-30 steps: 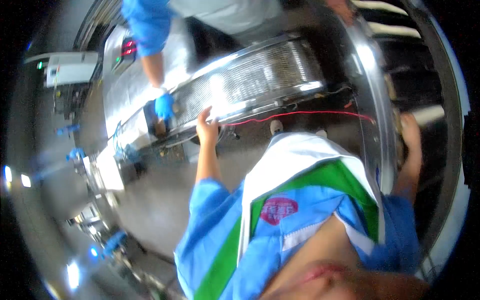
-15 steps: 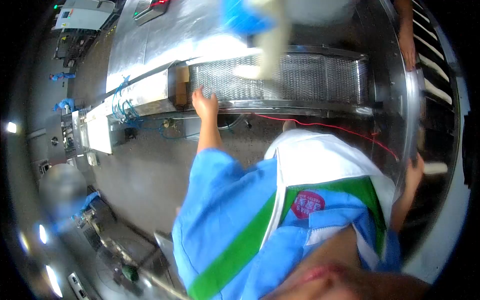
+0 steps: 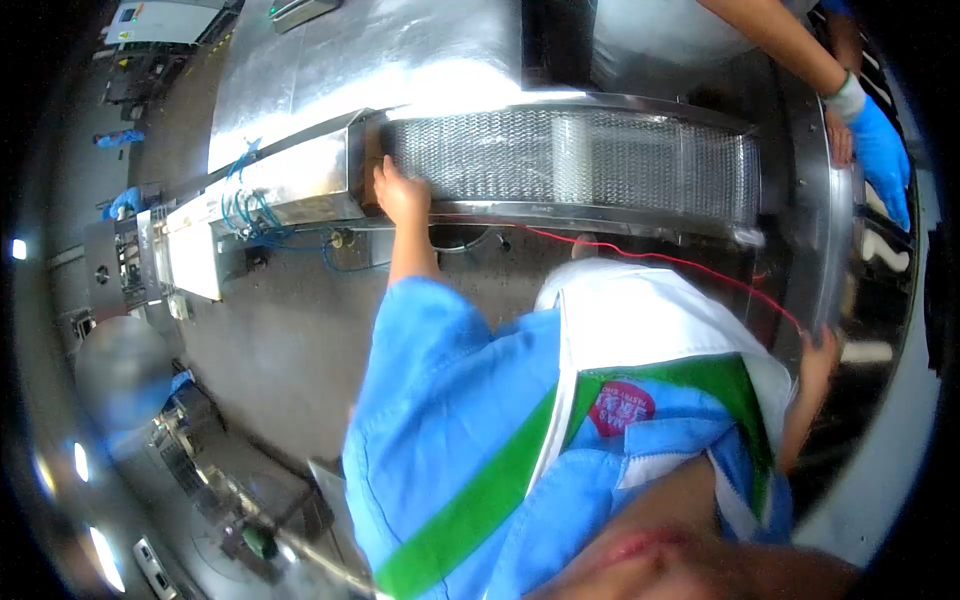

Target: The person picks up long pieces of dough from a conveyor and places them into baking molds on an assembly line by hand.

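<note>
My left hand reaches over the near left end of a metal mesh belt. Its fingertips are at the brown block by the belt's end; whether they touch it is unclear. The fingers look extended, holding nothing visible. At the right, my right hand is by the long metal rail, fingers apart, with no object seen in it. Just beyond lies a pale dough-like strip on a dark slotted rack.
Another person's blue-gloved hand reaches over the rack near a bent pale strip; a further bare hand is by the rail. A metal table stands behind the belt. A red cord and blue hoses run nearby.
The co-worker's blue glove, blurred above the belt with a pale long piece before, is now over the rack at right. My left hand has shifted slightly left, toward the brown block.
</note>
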A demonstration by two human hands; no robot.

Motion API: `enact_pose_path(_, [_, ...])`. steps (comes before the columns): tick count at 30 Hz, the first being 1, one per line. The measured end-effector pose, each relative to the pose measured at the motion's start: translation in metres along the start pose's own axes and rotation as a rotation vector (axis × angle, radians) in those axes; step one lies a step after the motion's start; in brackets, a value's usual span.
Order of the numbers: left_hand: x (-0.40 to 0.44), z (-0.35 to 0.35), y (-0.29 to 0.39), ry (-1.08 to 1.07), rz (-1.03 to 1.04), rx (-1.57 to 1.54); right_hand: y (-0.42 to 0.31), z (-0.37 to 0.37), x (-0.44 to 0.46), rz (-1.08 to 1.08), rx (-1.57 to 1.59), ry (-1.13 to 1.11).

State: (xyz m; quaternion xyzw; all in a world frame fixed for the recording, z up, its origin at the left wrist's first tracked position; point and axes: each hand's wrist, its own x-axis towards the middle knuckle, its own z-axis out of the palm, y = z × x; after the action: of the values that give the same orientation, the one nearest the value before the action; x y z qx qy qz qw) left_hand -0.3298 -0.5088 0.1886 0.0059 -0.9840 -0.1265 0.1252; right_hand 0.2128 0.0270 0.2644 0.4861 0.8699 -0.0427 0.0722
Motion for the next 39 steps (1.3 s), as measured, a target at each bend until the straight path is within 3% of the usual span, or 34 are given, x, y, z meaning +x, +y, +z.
enact_pose_path(7, [0.006, -0.013, 0.0, -0.06, -0.091, 0.055, -0.028, 0.011, 0.0, -0.07, 0.08, -0.017])
enact_pose_path(20, [0.007, -0.009, 0.006, -0.043, -0.058, 0.047, -0.049, 0.01, -0.007, 0.01, 0.171, -0.071])
enact_pose_path(29, [0.007, -0.019, 0.017, -0.052, -0.025, 0.028, -0.053, 0.009, -0.008, -0.049, 0.113, -0.074])
enact_pose_path(35, [0.008, -0.008, 0.013, 0.009, 0.045, 0.138, -0.059, 0.007, -0.005, -0.086, 0.119, -0.042])
enact_pose_path(39, [0.008, -0.004, 0.014, -0.004, 0.204, 0.148, -0.057, 0.005, -0.008, -0.107, 0.176, -0.039])
